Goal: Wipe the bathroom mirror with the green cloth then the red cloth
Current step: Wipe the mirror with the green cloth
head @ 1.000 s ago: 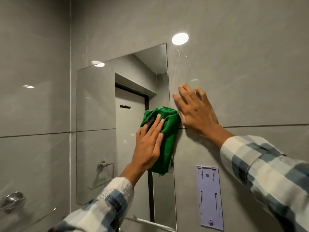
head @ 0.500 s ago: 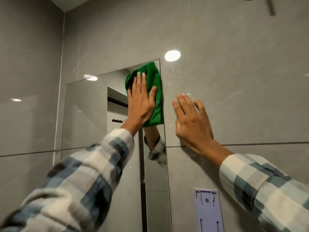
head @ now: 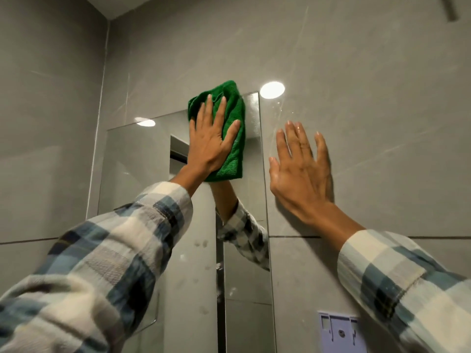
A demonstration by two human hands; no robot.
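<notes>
stage: green pass, at a guess | left hand (head: 211, 146) flat, pressing green cloth (head: 230, 128) on mirror (head: 137, 174) top edge | right hand (head: 300, 171) spread on wall (head: 369, 98) | left: smudges low, red cloth unseen

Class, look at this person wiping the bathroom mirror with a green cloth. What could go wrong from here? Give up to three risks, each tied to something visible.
1. The right hand braces flat on glossy wall tile and looks wet; it may slip.
2. The green cloth, under the left hand, overlaps the top edge of the mirror and could snag there.
3. Smudges lower down might get missed.
</notes>
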